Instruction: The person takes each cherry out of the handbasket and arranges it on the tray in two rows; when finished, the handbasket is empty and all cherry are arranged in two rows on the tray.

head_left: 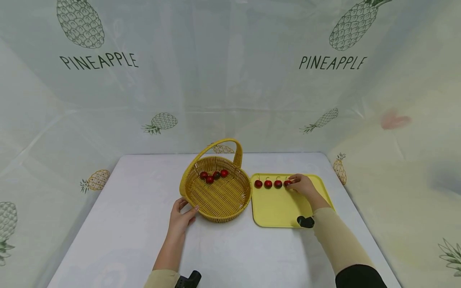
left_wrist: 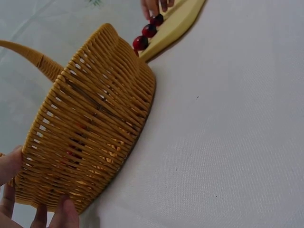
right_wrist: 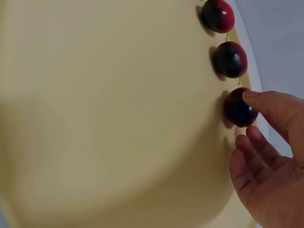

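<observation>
A yellow woven basket with a tall handle stands mid-table, several dark red cherries inside it. My left hand holds the basket's near-left rim; in the left wrist view the thumb is at the rim and the fingers lie against the woven outer wall. To the right, a yellow tray has several cherries in a row along its far edge. My right hand pinches the rightmost cherry, which sits on the tray, with the thumb on it and a fingertip at its lower side.
The basket's right side stands against or very near the tray's left edge. A white cloth covers the table, and a pineapple-printed sheet hangs behind it and at both sides.
</observation>
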### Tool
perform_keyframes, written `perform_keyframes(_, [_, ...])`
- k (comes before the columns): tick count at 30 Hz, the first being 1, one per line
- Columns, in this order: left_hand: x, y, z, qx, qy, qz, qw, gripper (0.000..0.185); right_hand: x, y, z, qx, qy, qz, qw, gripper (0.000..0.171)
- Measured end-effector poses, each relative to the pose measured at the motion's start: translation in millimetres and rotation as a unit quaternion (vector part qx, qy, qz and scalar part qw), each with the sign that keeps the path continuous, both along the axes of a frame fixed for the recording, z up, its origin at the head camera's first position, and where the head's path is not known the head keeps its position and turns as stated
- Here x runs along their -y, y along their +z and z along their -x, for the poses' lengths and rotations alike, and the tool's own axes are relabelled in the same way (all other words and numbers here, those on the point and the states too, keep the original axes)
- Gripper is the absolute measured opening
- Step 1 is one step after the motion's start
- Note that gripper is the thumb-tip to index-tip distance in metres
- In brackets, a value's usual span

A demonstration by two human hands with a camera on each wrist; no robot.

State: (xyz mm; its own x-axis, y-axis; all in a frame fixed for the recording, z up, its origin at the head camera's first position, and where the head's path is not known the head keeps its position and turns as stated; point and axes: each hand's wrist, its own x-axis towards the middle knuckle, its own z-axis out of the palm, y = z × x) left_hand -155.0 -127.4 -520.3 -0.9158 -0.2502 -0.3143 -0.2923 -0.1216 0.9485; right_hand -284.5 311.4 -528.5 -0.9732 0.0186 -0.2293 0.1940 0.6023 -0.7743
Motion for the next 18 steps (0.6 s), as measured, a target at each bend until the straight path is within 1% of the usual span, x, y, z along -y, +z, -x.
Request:
perform_keyframes(4, [0.4, -0.1, 0.1, 0.000, 0.003, -0.002, 1.0000, 0.065, 0.8, 12.1, -2.7, -0.011, 0.013, 0.008, 1.000, 0.039])
perform_keyframes(9, [1.5, -1.2, 0.1, -0.001, 0.003, -0.004, 1.0000, 0.064, 6.6, 27.7, -3.4, -0.030, 0.040, 0.008, 0.999, 0.040])
perform_keyframes(14, [1.4, -0.9, 0.0, -0.004, 0.004, -0.006, 1.0000, 0.064, 23.7, 42.9, -3.6, -0.038, 0.059, 0.011, 0.997, 0.040])
perform_keyframes(18, [0.6, -0.3, -0.3, -0.004, 0.004, -0.009, 1.0000, 0.064, 40.4, 54.9, -5.6, -0.048, 0.085, 0.010, 0.995, 0.037])
